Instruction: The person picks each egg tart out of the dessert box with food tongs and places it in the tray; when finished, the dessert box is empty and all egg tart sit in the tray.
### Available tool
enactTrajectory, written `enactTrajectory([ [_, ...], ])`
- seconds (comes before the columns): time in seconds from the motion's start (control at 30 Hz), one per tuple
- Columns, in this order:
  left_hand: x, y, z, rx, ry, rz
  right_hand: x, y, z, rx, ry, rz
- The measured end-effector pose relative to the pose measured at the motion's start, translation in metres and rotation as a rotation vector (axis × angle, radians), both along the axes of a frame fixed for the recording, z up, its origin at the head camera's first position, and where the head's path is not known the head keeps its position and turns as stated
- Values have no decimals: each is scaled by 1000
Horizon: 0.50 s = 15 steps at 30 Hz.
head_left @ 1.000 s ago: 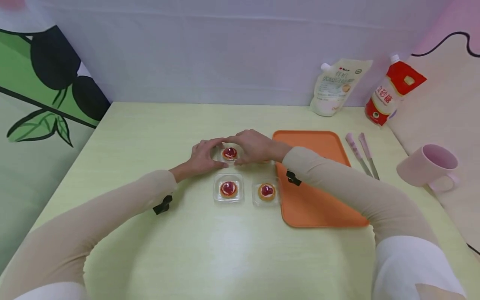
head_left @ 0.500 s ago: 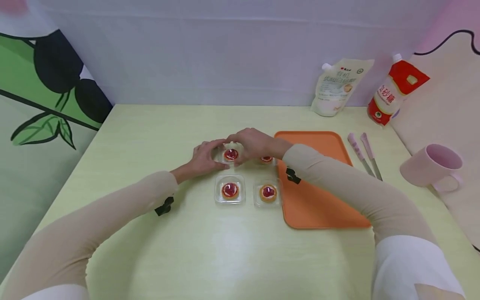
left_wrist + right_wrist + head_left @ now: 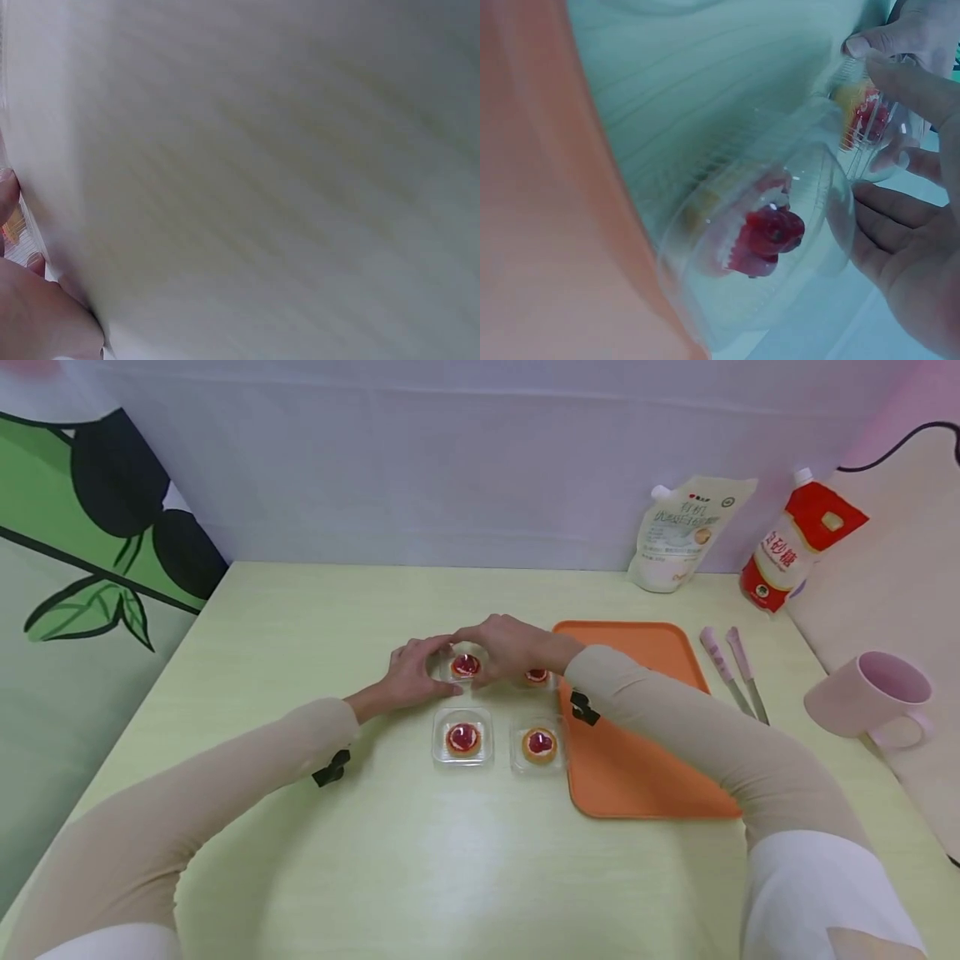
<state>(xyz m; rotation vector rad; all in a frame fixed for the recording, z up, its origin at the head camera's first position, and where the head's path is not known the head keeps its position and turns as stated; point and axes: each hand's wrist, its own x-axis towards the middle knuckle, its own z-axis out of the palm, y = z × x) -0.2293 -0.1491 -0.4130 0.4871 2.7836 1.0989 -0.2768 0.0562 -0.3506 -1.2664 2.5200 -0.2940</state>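
In the head view my left hand (image 3: 411,675) and right hand (image 3: 512,647) meet around a small clear plastic box (image 3: 465,667) at the table's middle. A berry-topped tart (image 3: 868,112) sits inside it. Both hands grip this box by its sides, thumbs toward me and fingers at the far side. Beneath my right wrist, a second boxed tart (image 3: 536,677) is partly hidden; the right wrist view shows it close up beside the tray. Nearer me stand two more lidded tart boxes, one on the left (image 3: 462,739) and one on the right (image 3: 539,745).
An orange tray (image 3: 637,777) lies right of the boxes, partly under my right forearm. Farther right are two pink-handled utensils (image 3: 738,653) and a pink mug (image 3: 855,697). A white spouted pouch (image 3: 678,539) and a red pouch (image 3: 787,556) stand at the back.
Both hands stay around the same box, with hardly any movement. The whole head view has shifted slightly, and more of the box under my right wrist now shows.
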Motion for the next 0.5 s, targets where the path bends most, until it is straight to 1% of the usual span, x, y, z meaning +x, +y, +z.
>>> enactTrajectory([
  [0.1, 0, -1, 0, 9, 4, -1, -3, 0, 1, -12, -23, -9],
  [0.27, -2, -2, -2, 24, 7, -2, -6, -1, 5, -24, -103, -43],
  [0.33, -2, -2, -3, 22, 8, -3, -6, -1, 7, -32, -130, -51],
  [0.5, -1, -1, -1, 6, 2, -7, -8, 0, 9, -49, -171, -84],
])
